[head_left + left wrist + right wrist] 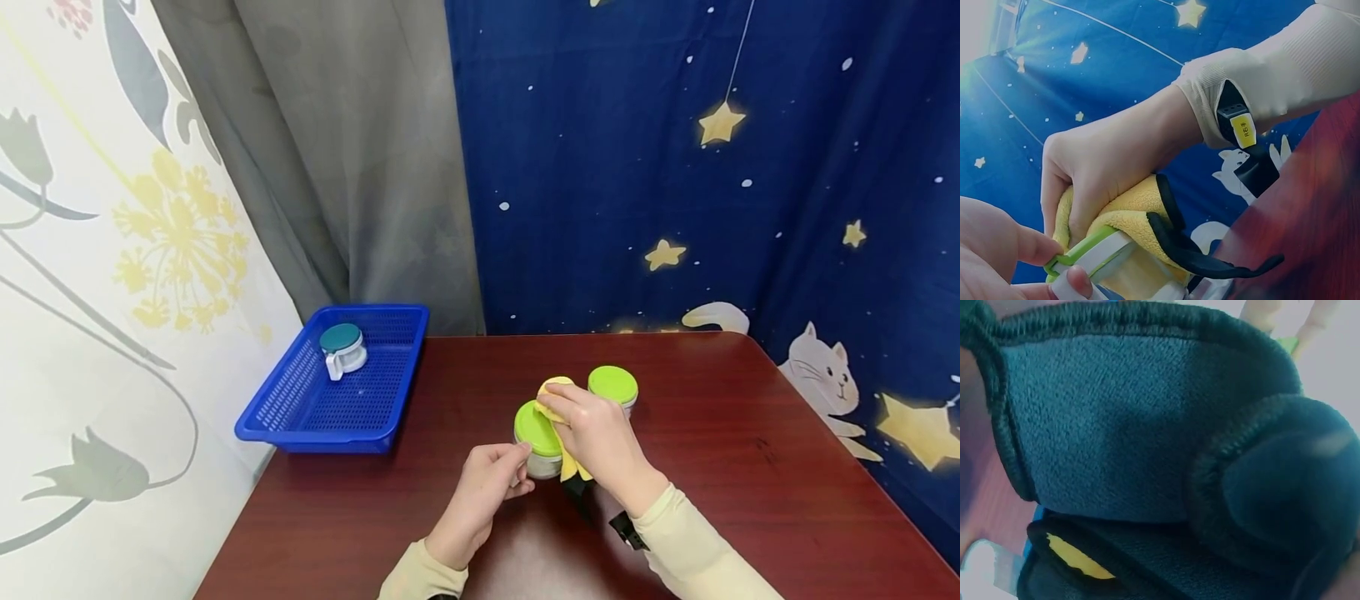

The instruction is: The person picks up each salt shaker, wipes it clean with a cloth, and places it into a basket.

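Note:
A clear jar with a green lid [536, 430] is tilted a little above the dark red table. My left hand [489, 492] pinches the lid's near left edge; in the left wrist view its thumb and a finger [1079, 281] are on the rim. My right hand [600, 442] grips a yellow cloth with dark edging [1135, 206] and presses it on the lid's right side. Cloth hangs down beside the jar. In the right wrist view the cloth's dark side [1116, 425] covers most of the picture.
Just behind my right hand stands a second green-lidded jar [612, 385]. A blue basket [315, 437] at the table's back left holds a jar with a teal lid [341, 337] and white handle. Curtains hang behind the table [697, 467].

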`<state>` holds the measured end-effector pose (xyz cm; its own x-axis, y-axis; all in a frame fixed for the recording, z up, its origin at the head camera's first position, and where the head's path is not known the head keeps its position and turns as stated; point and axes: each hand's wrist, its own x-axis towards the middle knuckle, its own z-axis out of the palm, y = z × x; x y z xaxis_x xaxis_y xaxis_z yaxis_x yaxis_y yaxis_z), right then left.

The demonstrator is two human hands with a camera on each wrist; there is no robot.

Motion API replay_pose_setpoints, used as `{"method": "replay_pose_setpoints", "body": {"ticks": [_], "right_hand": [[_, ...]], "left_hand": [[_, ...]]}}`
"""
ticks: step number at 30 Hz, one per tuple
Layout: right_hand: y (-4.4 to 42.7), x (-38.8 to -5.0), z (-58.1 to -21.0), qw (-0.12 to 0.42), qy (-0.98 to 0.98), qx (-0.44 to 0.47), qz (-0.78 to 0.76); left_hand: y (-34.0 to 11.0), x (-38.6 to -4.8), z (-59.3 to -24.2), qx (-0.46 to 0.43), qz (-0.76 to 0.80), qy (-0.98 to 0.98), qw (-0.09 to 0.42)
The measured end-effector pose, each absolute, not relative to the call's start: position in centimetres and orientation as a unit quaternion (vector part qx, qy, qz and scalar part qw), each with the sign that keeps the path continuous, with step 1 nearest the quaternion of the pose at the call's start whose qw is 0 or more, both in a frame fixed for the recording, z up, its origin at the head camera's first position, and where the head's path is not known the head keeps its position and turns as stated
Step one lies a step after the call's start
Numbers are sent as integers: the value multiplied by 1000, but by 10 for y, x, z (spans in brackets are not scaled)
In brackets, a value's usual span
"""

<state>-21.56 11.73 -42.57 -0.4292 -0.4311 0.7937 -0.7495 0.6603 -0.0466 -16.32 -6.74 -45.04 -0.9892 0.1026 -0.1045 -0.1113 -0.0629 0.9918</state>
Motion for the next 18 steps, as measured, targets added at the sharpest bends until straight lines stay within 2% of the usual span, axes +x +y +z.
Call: {"method": "replay_pose_setpoints", "body": {"ticks": [10, 18], "right_hand": [[115, -209, -428, 377, -818, 355, 252], [105, -192, -421, 324, -810, 402, 280]], "left_hand": [[-69, -167, -453, -1, 724, 686, 76], [-67, -167, -453, 4, 728, 681, 80]]}}
